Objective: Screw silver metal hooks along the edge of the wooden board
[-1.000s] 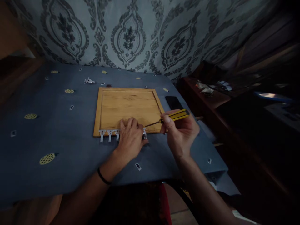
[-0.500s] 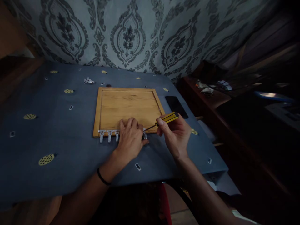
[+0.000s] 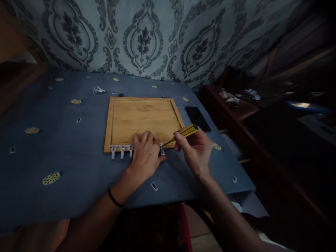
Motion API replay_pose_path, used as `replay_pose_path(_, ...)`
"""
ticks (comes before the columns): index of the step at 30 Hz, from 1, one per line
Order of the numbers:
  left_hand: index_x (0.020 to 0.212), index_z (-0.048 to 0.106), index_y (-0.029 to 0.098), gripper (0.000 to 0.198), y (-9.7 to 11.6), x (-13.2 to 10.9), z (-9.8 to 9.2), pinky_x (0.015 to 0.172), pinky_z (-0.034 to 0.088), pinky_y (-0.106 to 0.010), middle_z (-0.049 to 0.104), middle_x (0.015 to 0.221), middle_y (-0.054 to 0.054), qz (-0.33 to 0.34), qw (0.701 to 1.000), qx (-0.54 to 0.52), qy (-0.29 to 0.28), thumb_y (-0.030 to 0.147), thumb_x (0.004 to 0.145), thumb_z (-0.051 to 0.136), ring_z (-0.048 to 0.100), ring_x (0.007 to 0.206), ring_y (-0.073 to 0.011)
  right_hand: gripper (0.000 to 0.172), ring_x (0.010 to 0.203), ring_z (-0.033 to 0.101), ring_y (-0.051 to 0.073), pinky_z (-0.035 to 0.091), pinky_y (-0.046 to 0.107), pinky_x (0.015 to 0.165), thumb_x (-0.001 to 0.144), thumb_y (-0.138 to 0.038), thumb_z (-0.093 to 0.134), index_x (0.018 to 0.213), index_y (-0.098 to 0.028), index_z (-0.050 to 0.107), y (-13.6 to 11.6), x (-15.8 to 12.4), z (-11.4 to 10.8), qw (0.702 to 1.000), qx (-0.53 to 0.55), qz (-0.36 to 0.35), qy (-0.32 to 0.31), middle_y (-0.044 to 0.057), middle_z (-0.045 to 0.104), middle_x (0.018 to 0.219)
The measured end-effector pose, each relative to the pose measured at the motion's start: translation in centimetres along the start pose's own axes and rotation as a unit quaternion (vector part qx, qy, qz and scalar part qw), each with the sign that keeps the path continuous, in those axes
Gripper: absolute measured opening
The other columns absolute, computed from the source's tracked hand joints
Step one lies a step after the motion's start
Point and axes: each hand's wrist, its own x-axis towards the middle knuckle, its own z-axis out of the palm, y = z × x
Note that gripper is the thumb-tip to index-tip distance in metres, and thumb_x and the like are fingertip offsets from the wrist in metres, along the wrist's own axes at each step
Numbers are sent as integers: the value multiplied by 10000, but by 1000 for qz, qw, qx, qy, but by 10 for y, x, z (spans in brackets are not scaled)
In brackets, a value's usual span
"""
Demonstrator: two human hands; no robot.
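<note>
A framed wooden board (image 3: 144, 117) lies flat on the cloth-covered table. Silver metal hooks (image 3: 122, 152) sit in a row along its near edge, their arms hanging over the side. My left hand (image 3: 146, 154) is bent over this row, fingertips on the board and thumb beside the rightmost hook (image 3: 162, 150); it covers the middle of the row. In my right hand (image 3: 196, 150) is a screwdriver (image 3: 186, 132) with a yellow and black handle, gripped between thumb and fingers. Its thin shaft slants down left, with the tip at the rightmost hook. Any screw there is too small to make out.
A black phone (image 3: 197, 118) lies right of the board. Behind the board's far left corner is a small silver metal piece (image 3: 99, 89), with a dark small object (image 3: 121, 95) nearby. A patterned curtain (image 3: 143, 38) hangs behind the table (image 3: 86, 168). Clutter (image 3: 232, 99) covers a side surface.
The screwdriver handle and my right hand have shifted very slightly left. My left hand keeps its place on the hooks, and the board lies as before.
</note>
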Motion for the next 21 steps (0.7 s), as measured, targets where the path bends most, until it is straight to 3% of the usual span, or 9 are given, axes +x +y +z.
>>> replay_pose_path(13, 1103, 684, 127, 476, 0, 0, -2, 1047, 381, -545, 657, 1176, -143, -2, 1000, -11, -8, 456, 805, 854, 537, 1211, -335, 406, 475, 568, 88, 533, 245, 474, 801, -576, 799, 913, -198, 701, 1, 2, -7, 999, -21, 12, -29, -4, 696, 749)
replay_pose_path(21, 1099, 682, 137, 469, 0, 0, -1, 1036, 383, -535, 657, 1174, -144, 1, 1000, 0, -7, 478, 818, 836, 533, 1212, -333, 404, 409, 531, 78, 461, 212, 371, 686, -501, 908, 763, -208, 640, -3, 4, 0, 1000, 14, 18, -13, -50, 622, 655)
